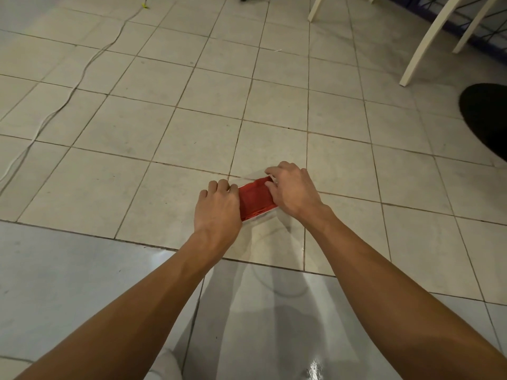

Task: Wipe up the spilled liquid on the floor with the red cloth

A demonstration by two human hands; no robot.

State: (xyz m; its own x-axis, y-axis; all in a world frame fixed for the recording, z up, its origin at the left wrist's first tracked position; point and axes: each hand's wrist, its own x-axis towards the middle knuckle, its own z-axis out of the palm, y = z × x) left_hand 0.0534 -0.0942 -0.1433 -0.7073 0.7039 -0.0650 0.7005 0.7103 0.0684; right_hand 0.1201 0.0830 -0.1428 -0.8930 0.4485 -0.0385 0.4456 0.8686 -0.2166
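readable text: none anywhere in view
red cloth (256,200): no lettering or label legible
floor tiles (164,127): plain, no markings

Pale tiled floor (164,127), white chair legs (428,39), trailing white cable (82,69)

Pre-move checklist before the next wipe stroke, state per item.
1. Left hand grips the red cloth: ok, fingers curled over its left end.
2. Right hand grips it: ok, at the right end.
3. Cloth lying on the tiles: ok, folded.
4. Spill gone: not ok, a wet sheen shows just nearer the person than the cloth.
5. Obstacles near the stroke: ok, the cable and chair leg lie well away.
6. Cloth saturation: cannot tell.
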